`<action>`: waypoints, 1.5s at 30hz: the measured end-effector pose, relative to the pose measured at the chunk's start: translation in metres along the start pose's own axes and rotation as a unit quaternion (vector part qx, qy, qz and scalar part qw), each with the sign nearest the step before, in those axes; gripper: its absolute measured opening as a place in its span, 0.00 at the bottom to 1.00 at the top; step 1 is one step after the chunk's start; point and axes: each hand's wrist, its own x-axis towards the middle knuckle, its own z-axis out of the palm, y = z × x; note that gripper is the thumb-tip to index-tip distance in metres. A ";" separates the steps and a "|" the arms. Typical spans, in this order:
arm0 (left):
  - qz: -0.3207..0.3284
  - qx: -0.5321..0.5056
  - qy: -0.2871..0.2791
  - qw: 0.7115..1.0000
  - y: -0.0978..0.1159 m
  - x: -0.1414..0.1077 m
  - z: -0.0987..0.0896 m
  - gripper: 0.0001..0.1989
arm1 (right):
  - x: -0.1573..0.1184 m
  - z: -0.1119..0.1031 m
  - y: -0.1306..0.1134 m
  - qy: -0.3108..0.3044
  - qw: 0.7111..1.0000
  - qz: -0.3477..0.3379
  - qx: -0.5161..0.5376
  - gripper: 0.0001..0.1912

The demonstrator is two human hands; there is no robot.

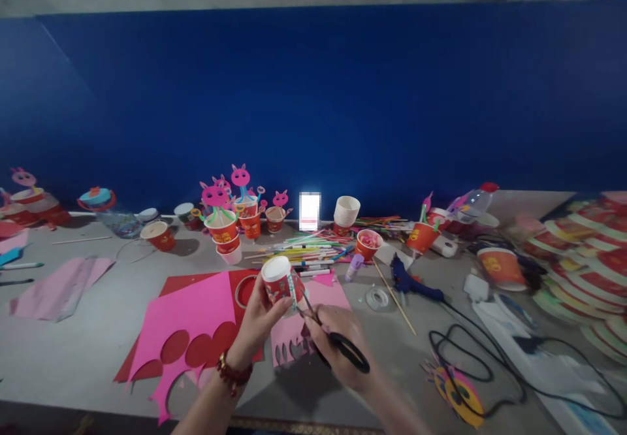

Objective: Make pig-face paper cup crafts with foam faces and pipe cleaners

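Observation:
My left hand (263, 314) is wrapped round a red patterned paper cup (280, 286) with a white end facing up. In my right hand (337, 338) is a pair of scissors (349, 349) with black handles, and its blades reach the cup's right side. Whether the blades are cutting into the cup I cannot tell. Below the hands lies a light pink sheet (287, 349) with small leaf-shaped cut-outs. To the left, a bright pink sheet (191, 311) with round holes rests on a red sheet (171, 283).
Behind the hands lie several pens and sticks (308, 251). Cups with pink paper animals (223, 223) stand back left, a stack of white cups (347, 211) further right. A blue glue gun (414, 283) with a looping black cord, clear tape (377, 298) and a wooden stick (394, 296) lie right.

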 end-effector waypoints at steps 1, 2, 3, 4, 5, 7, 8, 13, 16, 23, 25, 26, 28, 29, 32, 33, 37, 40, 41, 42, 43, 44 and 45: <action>-0.005 -0.006 0.020 1.000 -0.005 -0.003 0.002 0.32 | -0.001 0.001 0.000 0.008 1.000 0.019 0.020 0.19; -0.005 -0.009 0.039 0.999 -0.010 -0.007 0.005 0.31 | -0.001 0.003 0.001 0.011 0.998 0.040 0.043 0.20; -0.002 -0.011 0.058 0.998 -0.016 -0.011 0.007 0.31 | -0.002 0.004 0.001 0.010 0.995 0.064 0.075 0.20; 0.002 -0.011 0.073 0.997 -0.021 -0.015 0.009 0.31 | -0.002 0.006 0.001 0.006 0.989 0.087 0.115 0.21; 0.005 -0.013 0.085 0.996 -0.026 -0.018 0.010 0.30 | -0.002 0.007 0.001 0.002 0.981 0.108 0.162 0.21; 0.004 -0.023 0.097 0.995 -0.034 -0.025 0.010 0.27 | -0.003 0.008 0.002 0.002 0.959 0.138 0.248 0.22; 0.001 -0.028 0.098 0.995 -0.037 -0.027 0.010 0.25 | -0.003 0.008 0.002 0.004 0.951 0.146 0.273 0.22; 0.013 -0.023 0.068 0.997 -0.024 -0.025 -0.006 0.29 | -0.003 0.000 0.003 -0.003 0.988 0.082 0.132 0.20; 0.050 -0.026 -0.047 0.997 0.007 -0.012 -0.018 0.37 | -0.001 -0.008 0.002 0.008 1.000 0.005 -0.012 0.19; 0.088 0.090 -0.100 0.987 0.030 -0.007 -0.020 0.22 | 0.002 -0.014 0.002 0.025 0.999 0.038 0.011 0.20; 0.108 0.070 -0.077 0.989 0.019 -0.015 -0.015 0.22 | 0.002 -0.015 0.002 0.021 0.992 0.086 0.086 0.22; 0.110 0.059 -0.067 0.990 0.013 -0.019 -0.014 0.22 | 0.001 -0.015 0.002 0.015 0.988 0.104 0.114 0.22; 0.100 0.039 -0.060 0.992 0.007 -0.023 -0.014 0.23 | 0.000 -0.016 0.003 0.004 0.985 0.112 0.132 0.22; 0.091 0.032 -0.067 0.993 0.006 -0.023 -0.015 0.23 | 0.000 -0.015 0.004 0.002 0.988 0.102 0.119 0.22; 0.050 0.019 -0.119 0.991 0.014 -0.017 -0.024 0.20 | 0.001 -0.013 0.006 0.001 0.998 0.048 0.029 0.21; 0.028 0.019 -0.139 0.990 0.019 -0.013 -0.028 0.20 | 0.002 -0.012 0.007 0.001 1.000 0.026 -0.002 0.20; -0.099 0.040 -0.209 0.972 0.038 -0.001 -0.034 0.24 | 0.005 -0.014 0.003 -0.016 0.996 -0.043 -0.071 0.17; -0.151 0.056 -0.223 0.961 0.043 0.000 -0.031 0.29 | 0.006 -0.018 -0.001 -0.025 0.994 -0.065 -0.087 0.15; -0.155 0.062 -0.217 0.962 0.042 -0.001 -0.029 0.30 | 0.006 -0.019 -0.002 -0.029 0.993 -0.072 -0.088 0.15; -0.156 0.069 -0.210 0.963 0.041 -0.003 -0.028 0.31 | 0.006 -0.020 -0.002 -0.033 0.992 -0.076 -0.093 0.14; -0.153 0.078 -0.204 0.964 0.040 -0.004 -0.026 0.32 | 0.007 -0.021 -0.001 -0.037 0.991 -0.081 -0.100 0.14; -0.147 0.089 -0.198 0.965 0.038 -0.006 -0.026 0.32 | 0.007 -0.021 0.000 -0.039 0.989 -0.088 -0.112 0.13; -0.137 0.104 -0.194 0.966 0.036 -0.007 -0.025 0.32 | 0.007 -0.021 0.002 -0.041 0.986 -0.098 -0.127 0.13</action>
